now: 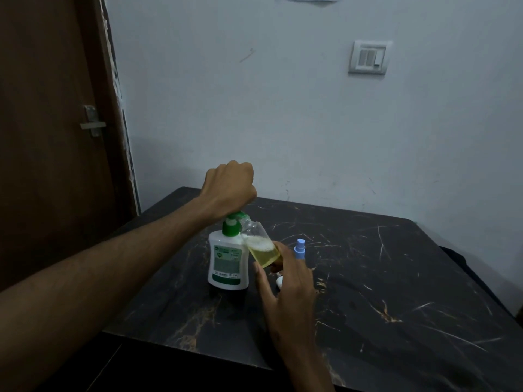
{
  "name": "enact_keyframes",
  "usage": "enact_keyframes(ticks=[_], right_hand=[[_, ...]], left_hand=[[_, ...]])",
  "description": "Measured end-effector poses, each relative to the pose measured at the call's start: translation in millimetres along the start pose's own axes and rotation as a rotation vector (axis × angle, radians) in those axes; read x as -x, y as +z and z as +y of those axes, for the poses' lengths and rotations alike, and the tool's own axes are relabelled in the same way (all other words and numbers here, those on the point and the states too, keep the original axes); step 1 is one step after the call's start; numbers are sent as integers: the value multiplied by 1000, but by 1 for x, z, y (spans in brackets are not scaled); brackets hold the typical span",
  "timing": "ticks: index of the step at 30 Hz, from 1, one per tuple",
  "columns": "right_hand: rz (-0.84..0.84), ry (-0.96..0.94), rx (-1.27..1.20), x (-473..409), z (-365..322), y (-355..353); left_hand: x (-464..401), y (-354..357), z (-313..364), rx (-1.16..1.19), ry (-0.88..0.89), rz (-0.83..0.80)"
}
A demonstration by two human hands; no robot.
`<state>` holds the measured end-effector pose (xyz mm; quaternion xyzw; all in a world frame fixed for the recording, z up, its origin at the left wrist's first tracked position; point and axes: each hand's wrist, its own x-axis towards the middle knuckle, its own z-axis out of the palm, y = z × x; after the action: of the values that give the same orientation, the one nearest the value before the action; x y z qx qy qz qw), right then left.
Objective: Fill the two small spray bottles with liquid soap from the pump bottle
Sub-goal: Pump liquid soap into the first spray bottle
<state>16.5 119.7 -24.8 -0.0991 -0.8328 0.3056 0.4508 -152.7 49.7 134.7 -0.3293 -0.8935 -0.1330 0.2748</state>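
We see our left hand (229, 185) curled into a fist, wrist bent down, pressing on the green pump head of the white pump bottle (228, 260), which stands upright on the dark marbled worktop (368, 292). Our right hand (285, 281) reaches in from below, its fingers (264, 284) gripping a clear small spray bottle (261, 246), uncapped, tilted with its neck at the pump spout and partly full of yellow, foamy soap. A second spray bottle with a blue top (299, 249) stands just behind the right hand.
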Motion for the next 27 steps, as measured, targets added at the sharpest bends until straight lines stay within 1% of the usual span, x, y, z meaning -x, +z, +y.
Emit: enact_keyframes(ticks=[3, 10, 16, 23, 27], right_hand=[[-14, -1, 9, 0, 1, 0], [-16, -4, 24, 1, 0, -2], [-13, -5, 25, -1, 1, 0], [-14, -3, 10, 0, -2, -2], [-3, 1, 13, 0, 0, -1]], left_hand=[[4, 4, -2, 15, -27, -6], [-1, -3, 2, -28, 21, -16], [3, 5, -2, 2, -20, -11], [-2, -2, 0, -37, 17, -23], [-3, 3, -1, -16, -3, -11]])
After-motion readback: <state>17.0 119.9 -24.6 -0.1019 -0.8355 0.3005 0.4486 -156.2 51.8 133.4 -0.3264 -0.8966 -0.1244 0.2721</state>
